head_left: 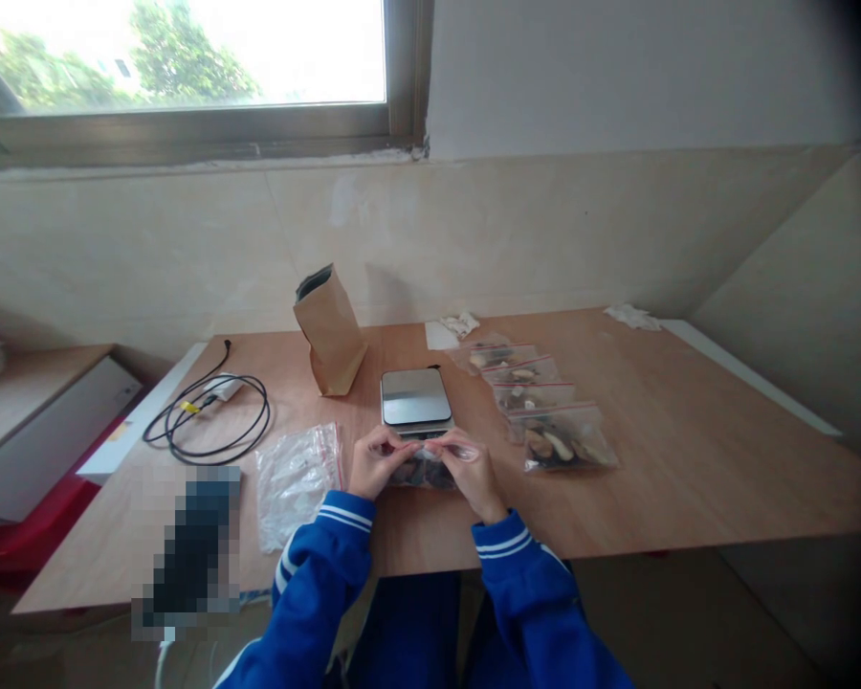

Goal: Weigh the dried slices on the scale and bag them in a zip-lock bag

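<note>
Both hands, left (374,463) and right (472,467), pinched the top edge of a small filled bag (423,469) at six o'clock of the scale (415,397); an unevenly pressed seal (hard to see) could spill pieces onto the table (689,459).

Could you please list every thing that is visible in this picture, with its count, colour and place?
small zip bag: 1, clear with dark contents, held between both hands at the near edge
filled zip bags: 4, clear, row right of the scale
scale: 1, silver, table centre
paper bag: 1, brown, upright behind the scale
empty zip bags: a pile, clear, left of the hands
cable: 1, black, coiled at left
table: 1, wooden
left hand: 1, pinching the bag
right hand: 1, pinching the bag
</note>
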Demonstrator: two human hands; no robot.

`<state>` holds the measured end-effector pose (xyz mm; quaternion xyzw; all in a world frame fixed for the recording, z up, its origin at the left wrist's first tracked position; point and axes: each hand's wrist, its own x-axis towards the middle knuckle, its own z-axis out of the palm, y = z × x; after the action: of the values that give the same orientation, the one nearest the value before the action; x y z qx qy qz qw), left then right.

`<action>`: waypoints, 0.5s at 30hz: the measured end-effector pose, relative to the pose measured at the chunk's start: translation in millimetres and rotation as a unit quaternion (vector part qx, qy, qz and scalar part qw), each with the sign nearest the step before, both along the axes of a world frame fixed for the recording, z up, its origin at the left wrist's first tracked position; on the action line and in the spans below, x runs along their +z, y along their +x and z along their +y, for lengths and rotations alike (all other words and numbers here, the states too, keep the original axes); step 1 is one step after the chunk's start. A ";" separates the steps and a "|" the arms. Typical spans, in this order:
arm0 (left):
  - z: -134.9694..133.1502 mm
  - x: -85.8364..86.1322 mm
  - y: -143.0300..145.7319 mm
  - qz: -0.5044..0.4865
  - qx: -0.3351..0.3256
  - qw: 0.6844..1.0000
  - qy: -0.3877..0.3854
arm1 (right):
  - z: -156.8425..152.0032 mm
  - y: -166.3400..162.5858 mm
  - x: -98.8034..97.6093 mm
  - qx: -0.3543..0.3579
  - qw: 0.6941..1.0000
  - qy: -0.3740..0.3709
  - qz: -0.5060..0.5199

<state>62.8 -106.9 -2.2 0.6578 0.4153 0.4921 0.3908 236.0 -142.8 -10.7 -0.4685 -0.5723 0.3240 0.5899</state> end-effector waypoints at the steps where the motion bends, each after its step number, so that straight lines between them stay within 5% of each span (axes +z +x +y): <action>1: 0.1 0.4 -0.5 0.003 0.003 1.000 0.001 | 0.1 0.7 -0.2 0.003 1.000 -0.001 -0.002; 10: -0.7 3.3 0.8 0.010 -0.019 1.000 -0.012 | 2.0 6.2 -3.7 -0.014 0.999 0.003 -0.033; 15: 1.0 4.2 -4.5 -0.004 -0.032 0.998 -0.056 | 4.1 9.4 -13.9 -0.011 0.995 -0.077 0.055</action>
<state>58.3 -105.9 2.0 0.6457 0.4198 0.4580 0.4440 245.4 -138.6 -24.5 -0.5005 -0.5067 0.3861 0.5863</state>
